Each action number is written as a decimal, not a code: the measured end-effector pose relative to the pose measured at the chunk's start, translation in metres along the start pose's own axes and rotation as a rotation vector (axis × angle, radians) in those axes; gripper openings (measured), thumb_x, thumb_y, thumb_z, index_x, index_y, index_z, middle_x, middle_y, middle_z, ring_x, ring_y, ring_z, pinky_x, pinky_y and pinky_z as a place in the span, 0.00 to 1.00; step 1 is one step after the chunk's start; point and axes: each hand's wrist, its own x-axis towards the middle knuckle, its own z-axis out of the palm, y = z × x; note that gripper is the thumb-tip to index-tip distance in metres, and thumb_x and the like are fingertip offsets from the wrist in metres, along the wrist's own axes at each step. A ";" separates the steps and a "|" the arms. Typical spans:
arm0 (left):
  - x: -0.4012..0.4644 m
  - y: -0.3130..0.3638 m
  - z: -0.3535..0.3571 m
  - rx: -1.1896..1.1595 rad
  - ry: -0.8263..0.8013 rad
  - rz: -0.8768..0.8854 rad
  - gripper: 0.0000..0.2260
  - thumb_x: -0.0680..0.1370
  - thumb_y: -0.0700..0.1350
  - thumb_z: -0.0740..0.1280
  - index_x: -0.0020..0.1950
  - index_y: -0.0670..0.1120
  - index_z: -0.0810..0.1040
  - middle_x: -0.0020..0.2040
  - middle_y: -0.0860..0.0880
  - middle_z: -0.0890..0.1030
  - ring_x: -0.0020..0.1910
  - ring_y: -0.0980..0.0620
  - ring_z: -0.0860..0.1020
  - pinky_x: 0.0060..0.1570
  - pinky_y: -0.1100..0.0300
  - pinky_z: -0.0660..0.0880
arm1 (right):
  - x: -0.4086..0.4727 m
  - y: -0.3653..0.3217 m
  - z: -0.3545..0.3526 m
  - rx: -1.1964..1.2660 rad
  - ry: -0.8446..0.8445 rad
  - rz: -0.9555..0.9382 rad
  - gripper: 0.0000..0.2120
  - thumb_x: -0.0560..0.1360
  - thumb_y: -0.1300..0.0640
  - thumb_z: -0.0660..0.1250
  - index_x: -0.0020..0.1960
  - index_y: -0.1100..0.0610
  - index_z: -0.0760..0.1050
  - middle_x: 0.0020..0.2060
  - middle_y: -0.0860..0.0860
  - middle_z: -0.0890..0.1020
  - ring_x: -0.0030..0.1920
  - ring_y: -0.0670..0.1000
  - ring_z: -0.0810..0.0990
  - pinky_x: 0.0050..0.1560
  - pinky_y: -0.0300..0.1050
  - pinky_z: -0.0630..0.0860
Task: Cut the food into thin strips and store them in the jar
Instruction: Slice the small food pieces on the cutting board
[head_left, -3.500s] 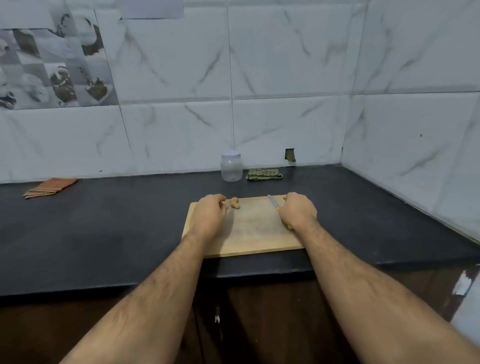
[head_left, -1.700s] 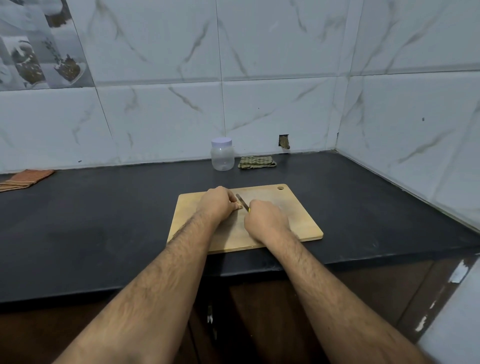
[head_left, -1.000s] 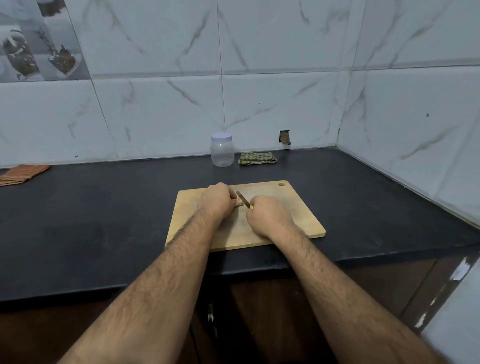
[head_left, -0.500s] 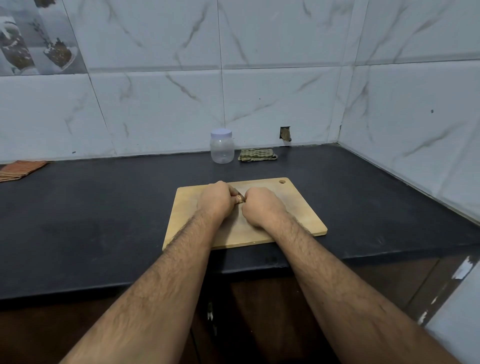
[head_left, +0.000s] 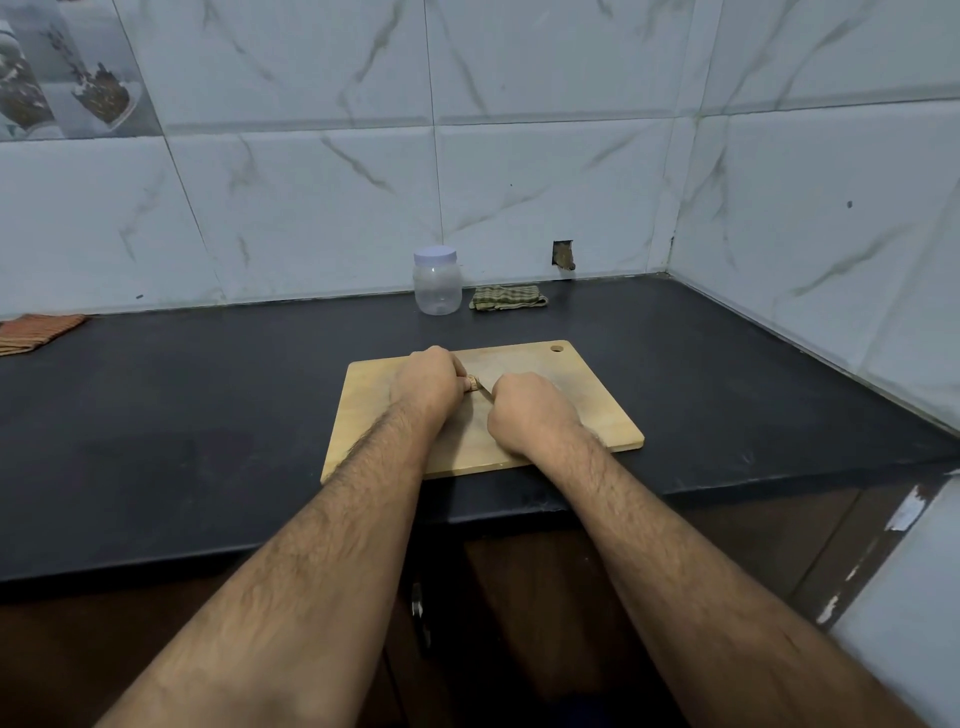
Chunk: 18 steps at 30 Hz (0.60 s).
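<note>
A wooden cutting board (head_left: 592, 415) lies on the black counter in front of me. My left hand (head_left: 427, 382) curls over a small tan piece of food (head_left: 471, 383), of which only the right end shows. My right hand (head_left: 527, 410) grips a knife (head_left: 485, 391); its handle is hidden in my fist and a short stretch of blade shows right beside the food's end. A clear plastic jar (head_left: 437, 283) with a white lid on stands at the back by the wall, well beyond the board.
A folded green checked cloth (head_left: 508, 298) lies right of the jar. An orange cloth (head_left: 36, 332) sits at the far left of the counter (head_left: 182, 415). Tiled walls close the back and right side. Cabinet doors are below the counter edge.
My right hand brought the knife from the board's right side over to the food in my left hand. In the last half second both hands stay close together, with the blade at the food's end.
</note>
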 end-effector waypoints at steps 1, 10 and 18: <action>0.000 0.000 0.000 0.003 -0.001 -0.002 0.06 0.78 0.50 0.70 0.53 0.53 0.85 0.50 0.51 0.85 0.51 0.49 0.81 0.50 0.55 0.79 | -0.002 0.001 0.000 -0.006 0.001 -0.004 0.10 0.78 0.62 0.57 0.55 0.58 0.75 0.54 0.55 0.80 0.51 0.55 0.76 0.43 0.45 0.69; -0.004 0.003 -0.002 0.001 -0.002 0.001 0.07 0.78 0.49 0.70 0.54 0.52 0.85 0.51 0.51 0.85 0.51 0.50 0.81 0.48 0.56 0.77 | -0.013 0.005 -0.001 -0.049 0.016 -0.028 0.11 0.78 0.62 0.57 0.56 0.57 0.76 0.46 0.53 0.78 0.45 0.53 0.72 0.42 0.45 0.69; -0.003 0.003 -0.004 -0.002 -0.004 0.007 0.07 0.79 0.50 0.69 0.55 0.52 0.85 0.51 0.50 0.84 0.50 0.50 0.80 0.48 0.57 0.77 | -0.017 0.006 0.000 -0.055 0.011 -0.003 0.11 0.78 0.62 0.58 0.55 0.56 0.76 0.42 0.50 0.74 0.45 0.51 0.74 0.42 0.45 0.73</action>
